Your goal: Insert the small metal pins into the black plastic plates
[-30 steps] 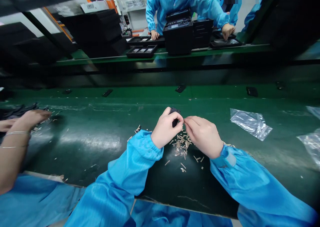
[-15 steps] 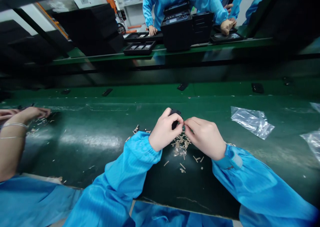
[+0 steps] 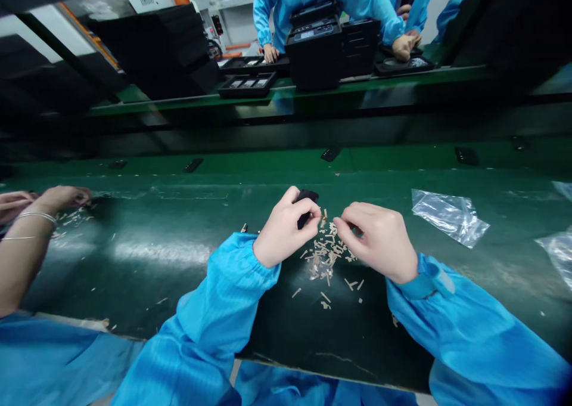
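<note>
My left hand [image 3: 286,227] grips a small black plastic-looking part [image 3: 308,197], mostly covered by the curled fingers. A small amber-brown tab shows beside those fingertips. To the right, a short gap away, my right hand [image 3: 378,236] has thumb and forefinger pressed together; whatever they hold, if anything, is too small to see. Between and below both hands lies a loose heap of short tan strips [image 3: 328,252], with a few clear bits among them. Some strips lie scattered nearer the table's front edge.
Clear plastic bags [image 3: 449,215] lie on the green table [image 3: 179,293] at right. Small black parts [image 3: 330,154] dot the strip at the back. A co-worker's hands [image 3: 58,197] work at far left. Behind the ledge, people in blue stand near black trays [image 3: 248,85].
My hands have moved apart: the left slid slightly left with the black part, the right drew away to the right. More of the strip heap shows between them.
</note>
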### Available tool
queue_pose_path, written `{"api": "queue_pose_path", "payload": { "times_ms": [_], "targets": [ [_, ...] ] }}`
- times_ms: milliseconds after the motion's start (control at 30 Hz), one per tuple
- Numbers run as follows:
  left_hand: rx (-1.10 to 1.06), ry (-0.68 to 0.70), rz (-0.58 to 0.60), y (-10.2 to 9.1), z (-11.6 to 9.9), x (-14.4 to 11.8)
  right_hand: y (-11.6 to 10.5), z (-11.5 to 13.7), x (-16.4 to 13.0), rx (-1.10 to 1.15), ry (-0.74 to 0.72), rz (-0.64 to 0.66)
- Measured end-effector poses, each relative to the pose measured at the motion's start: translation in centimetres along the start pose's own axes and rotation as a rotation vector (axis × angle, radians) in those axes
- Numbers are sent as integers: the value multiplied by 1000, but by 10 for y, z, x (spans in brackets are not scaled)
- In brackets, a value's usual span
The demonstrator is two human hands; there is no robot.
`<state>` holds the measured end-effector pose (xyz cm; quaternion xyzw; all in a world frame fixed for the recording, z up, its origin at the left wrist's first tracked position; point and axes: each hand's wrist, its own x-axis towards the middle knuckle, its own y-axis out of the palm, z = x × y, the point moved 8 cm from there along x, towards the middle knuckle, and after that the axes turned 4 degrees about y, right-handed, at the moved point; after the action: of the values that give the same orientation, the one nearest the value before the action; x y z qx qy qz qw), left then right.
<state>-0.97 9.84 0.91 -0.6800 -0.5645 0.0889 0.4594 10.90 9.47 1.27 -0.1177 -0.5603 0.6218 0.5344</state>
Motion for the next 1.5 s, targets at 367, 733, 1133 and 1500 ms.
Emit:
{"api": "queue_pose_path", "payload": {
  "times_ms": [367,733,1133,1500],
  "targets": [
    [30,40,46,1,-12,-2,-1,8,0,301,-59,29],
    [15,38,93,3,-10,-2,5,9,0,353,-82,134],
    [-420,-218,215,6,15,1,-10,11,1,141,-178,96],
    [-1025,-447,323,28,4,-12,-23,26,-7,217,-283,-64]
  ]
}}
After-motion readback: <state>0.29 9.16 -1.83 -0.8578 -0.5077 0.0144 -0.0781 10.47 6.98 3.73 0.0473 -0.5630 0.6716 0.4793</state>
